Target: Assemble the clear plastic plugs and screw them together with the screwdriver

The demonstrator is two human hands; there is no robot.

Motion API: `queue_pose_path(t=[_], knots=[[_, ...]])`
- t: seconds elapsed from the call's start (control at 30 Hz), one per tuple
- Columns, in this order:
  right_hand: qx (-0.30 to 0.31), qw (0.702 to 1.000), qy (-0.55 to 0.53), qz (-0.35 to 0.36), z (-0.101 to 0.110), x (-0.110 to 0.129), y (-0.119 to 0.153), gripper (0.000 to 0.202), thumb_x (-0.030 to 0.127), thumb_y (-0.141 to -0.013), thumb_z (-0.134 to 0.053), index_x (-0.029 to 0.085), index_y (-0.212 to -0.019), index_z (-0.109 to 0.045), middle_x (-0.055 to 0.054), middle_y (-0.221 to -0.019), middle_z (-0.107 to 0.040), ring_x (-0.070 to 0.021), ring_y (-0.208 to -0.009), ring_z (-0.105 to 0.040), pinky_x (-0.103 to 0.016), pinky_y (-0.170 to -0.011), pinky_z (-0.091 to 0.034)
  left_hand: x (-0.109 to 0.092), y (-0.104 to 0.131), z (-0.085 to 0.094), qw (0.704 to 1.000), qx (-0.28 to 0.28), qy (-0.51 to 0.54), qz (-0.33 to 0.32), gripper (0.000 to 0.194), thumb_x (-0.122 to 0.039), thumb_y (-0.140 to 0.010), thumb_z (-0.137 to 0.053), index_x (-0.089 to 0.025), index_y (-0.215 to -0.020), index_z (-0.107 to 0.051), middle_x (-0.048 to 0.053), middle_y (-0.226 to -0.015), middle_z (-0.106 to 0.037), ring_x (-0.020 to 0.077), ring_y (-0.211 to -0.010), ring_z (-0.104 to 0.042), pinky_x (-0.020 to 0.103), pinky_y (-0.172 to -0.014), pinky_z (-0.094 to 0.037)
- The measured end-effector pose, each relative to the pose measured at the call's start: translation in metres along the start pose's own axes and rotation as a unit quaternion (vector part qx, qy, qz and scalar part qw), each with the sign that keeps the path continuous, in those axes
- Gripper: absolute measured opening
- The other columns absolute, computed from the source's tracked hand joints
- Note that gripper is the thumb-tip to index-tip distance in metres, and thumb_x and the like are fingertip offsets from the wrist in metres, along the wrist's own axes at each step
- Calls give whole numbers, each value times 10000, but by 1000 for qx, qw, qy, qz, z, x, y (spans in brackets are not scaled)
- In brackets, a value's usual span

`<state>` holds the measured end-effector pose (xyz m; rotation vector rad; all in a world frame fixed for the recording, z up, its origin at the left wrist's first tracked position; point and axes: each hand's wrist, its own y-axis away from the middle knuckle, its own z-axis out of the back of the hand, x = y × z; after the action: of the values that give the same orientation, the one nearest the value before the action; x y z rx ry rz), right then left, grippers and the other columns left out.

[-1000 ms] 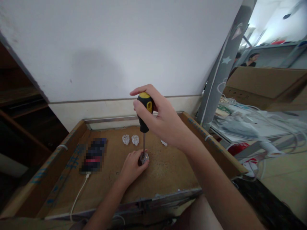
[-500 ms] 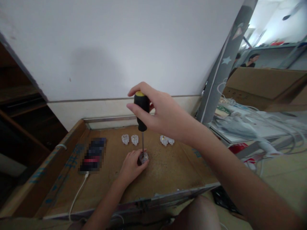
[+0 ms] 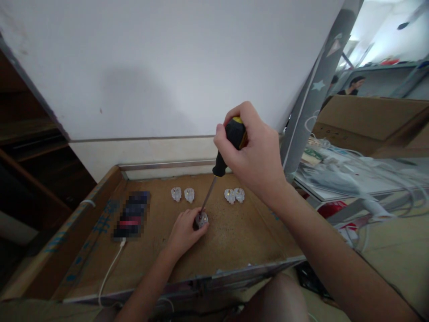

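Note:
My right hand (image 3: 250, 145) is wrapped round the black and yellow handle of a screwdriver (image 3: 219, 164). The tool leans to the right, and its tip meets a small clear plastic part (image 3: 202, 219) on the cardboard surface. Thumb and fingers of my left hand (image 3: 186, 230) pinch that part from its left side. Behind it lie similar clear parts with metal bits: one pair (image 3: 189, 195) to the left and another pair (image 3: 229, 196) to the right, whose two pieces touch.
A blurred-out phone (image 3: 131, 216) with a white cable lies on the left of the cardboard-lined tray (image 3: 258, 232). A wooden rail (image 3: 63, 232) bounds it. At right are cables, plastic bags, an open carton (image 3: 372, 116) and a person (image 3: 353, 86) farther back.
My right hand has moved right and slightly up, tilting the screwdriver from nearly upright to a rightward lean, with its fingers now curled round the handle. My left hand stays on the clear part.

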<state>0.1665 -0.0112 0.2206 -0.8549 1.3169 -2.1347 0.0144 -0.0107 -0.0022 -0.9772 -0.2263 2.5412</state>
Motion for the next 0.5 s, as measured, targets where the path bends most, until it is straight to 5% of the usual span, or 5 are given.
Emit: queue_pose_path(t=[0.5], knots=[[-3,1000,27,6,-5,-2,5,47,235,-811,-503,214,-801,-462,4,-697,-541,-120,-581,-474,-266,-555,-329,2,0,-2,1000,6,-4,5,379,-341,-797,-564,-195,-1147,-564,65,-983,-653,223,-911,-591,361,-819,-442]])
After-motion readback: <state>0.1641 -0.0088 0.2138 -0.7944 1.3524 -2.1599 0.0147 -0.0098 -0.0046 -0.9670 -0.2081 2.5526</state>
